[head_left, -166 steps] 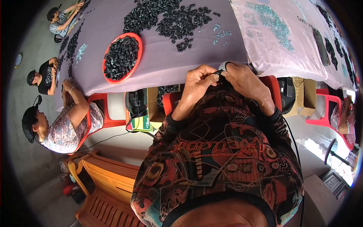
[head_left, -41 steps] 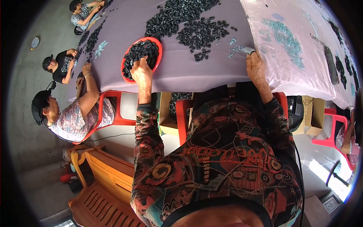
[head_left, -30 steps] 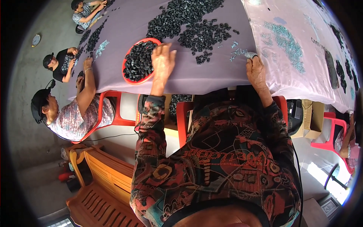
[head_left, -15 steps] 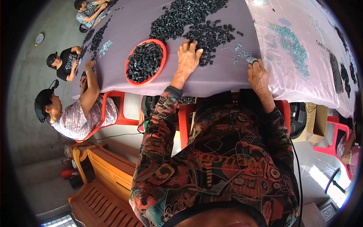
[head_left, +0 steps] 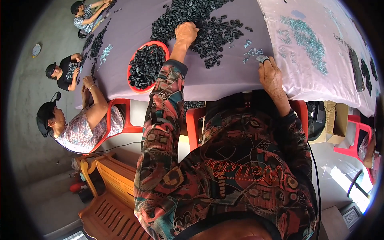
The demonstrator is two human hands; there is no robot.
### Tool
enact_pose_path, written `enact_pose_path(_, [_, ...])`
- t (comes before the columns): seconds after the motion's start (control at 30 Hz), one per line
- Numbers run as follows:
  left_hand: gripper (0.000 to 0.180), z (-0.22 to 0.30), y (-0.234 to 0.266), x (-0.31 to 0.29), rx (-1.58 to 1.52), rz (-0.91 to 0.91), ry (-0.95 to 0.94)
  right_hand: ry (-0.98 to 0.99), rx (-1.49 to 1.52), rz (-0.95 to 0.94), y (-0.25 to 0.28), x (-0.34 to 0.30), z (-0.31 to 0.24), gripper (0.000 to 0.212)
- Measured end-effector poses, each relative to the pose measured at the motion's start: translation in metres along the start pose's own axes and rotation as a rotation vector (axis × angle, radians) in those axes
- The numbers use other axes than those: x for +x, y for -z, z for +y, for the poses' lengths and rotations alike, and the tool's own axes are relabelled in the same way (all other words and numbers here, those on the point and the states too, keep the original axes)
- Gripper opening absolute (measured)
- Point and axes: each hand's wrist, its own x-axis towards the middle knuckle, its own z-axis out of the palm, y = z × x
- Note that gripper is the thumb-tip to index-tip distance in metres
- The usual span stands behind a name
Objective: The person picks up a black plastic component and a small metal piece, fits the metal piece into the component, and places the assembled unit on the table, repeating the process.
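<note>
My left hand (head_left: 186, 33) reaches into the heap of small black ring-shaped plastic pieces (head_left: 216, 36). Its fingers are curled down among them, and whatever they grip is hidden. Closed at the table's front edge, my right hand (head_left: 271, 76) has a small pale grey oval piece with a black band (head_left: 262, 59) at its fingertips. Just beyond that hand lie several tiny shiny blue-silver pieces (head_left: 253, 52). A red round basin (head_left: 131, 69), filled with more black pieces, stands left of my left forearm.
The table has a purple-grey cloth (head_left: 228, 80) and a pink cloth (head_left: 288, 80) on the right, bearing more blue-silver pieces (head_left: 306, 44). People sit along the left side, the nearest person (head_left: 84, 124) on a red chair (head_left: 130, 116). A wooden bench (head_left: 112, 200) stands behind.
My left hand has moved left and farther onto the heap, its fingers going from spread to curled. My right hand stays near the same spot. The view has shifted slightly.
</note>
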Motion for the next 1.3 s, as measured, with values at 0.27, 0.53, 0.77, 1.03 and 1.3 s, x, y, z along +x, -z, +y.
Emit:
enact_pose_path(0.27, [0.025,0.004,-0.006,-0.008,-0.043,0.227,0.004,-0.010,-0.009,0.017,-0.001,0.000,0.001,0.013])
enact_pose_path(0.53, [0.021,0.037,0.024,-0.044,-0.667,0.551,0.047,-0.036,0.026,0.021,-0.002,0.000,0.003,0.011])
enact_pose_path(0.77, [0.011,0.107,0.066,-0.142,-1.841,0.152,0.007,-0.237,0.436,0.123,0.004,-0.004,0.005,0.007])
enact_pose_path(1.03, [0.018,0.127,0.090,-0.188,-2.014,-0.002,-0.174,-0.371,1.080,0.012,0.043,-0.002,-0.056,0.010])
enact_pose_path(1.3, [0.016,0.132,0.094,-0.199,-1.959,-0.045,-0.191,-0.324,1.166,-0.071,0.078,0.005,-0.104,0.013])
